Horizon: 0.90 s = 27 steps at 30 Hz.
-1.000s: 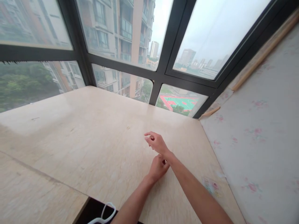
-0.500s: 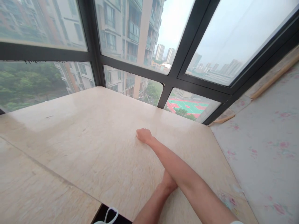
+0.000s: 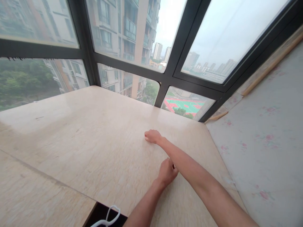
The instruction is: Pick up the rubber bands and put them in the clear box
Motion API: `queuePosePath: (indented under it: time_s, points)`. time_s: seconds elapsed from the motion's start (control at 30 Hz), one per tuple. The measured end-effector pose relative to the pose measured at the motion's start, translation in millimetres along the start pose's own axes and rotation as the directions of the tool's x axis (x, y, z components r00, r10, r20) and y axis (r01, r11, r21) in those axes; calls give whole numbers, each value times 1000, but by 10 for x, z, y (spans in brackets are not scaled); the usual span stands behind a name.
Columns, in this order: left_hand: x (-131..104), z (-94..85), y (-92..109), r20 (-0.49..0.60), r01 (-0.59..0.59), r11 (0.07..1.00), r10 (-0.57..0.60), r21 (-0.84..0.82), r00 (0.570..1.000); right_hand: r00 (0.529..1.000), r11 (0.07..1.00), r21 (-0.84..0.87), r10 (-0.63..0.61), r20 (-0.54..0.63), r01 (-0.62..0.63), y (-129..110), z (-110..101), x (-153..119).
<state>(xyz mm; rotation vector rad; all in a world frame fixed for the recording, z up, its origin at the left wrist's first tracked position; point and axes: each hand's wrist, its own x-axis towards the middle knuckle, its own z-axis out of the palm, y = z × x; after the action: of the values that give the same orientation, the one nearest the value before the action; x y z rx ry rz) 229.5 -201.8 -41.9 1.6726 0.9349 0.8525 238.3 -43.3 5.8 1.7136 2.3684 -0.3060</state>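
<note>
My right hand rests on the pale marbled stone sill, its fingers curled into a fist. What it holds, if anything, is hidden. Closer to me, my left hand is closed beside and partly under my right forearm. A small dark spot shows between its thumb and fingers; whether that is a thing or only a gap I cannot make out.
Dark window frames border the far side of the sill. On the right stands a wall with flowered paper. A white cable loops in a dark opening at the bottom, and a seam crosses the stone.
My left hand has come out from behind my right forearm, further up the sill. My right fist sits slightly further right, while the view has shifted a little to the right.
</note>
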Motion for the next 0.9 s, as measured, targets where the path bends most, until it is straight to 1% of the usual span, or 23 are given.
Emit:
queuePosePath:
  time_s: [0.07,0.13,0.23,0.33,0.47,0.57,0.67,0.8,0.87,0.9]
  points:
    - [22,-2,-1,-15,-49,997,50,61,999,1000,997,80,12,2,-12,92,12,-67]
    - [41,-8,-3,-32,-108,991,111,84,993,1000,982,189,19,-12,-16,188,26,-143]
    - [55,-17,-7,-54,-142,987,147,80,988,997,916,400,36,-67,-6,324,54,-289]
    - [56,-19,-19,-48,-136,988,140,65,989,989,778,628,85,-120,9,429,96,-486]
    - [64,-12,-47,-45,-131,989,134,63,990,971,519,854,175,-160,47,522,157,-844]
    - [71,-14,-58,-45,-140,987,144,72,989,948,323,940,253,-192,105,585,197,-1197]
    - [72,-24,-55,-37,-161,983,165,88,986,918,168,974,340,-204,154,652,235,-1628]
    - [71,-36,-53,-24,-171,978,175,118,984,871,44,980,452,-192,193,757,324,-2283]
    - [73,-41,-52,-9,-173,978,175,120,984,834,2,980,525,-171,200,826,409,-2620]
    - [73,-44,-50,-1,-172,978,173,119,985,807,-6,980,569,-159,197,866,462,-2786]
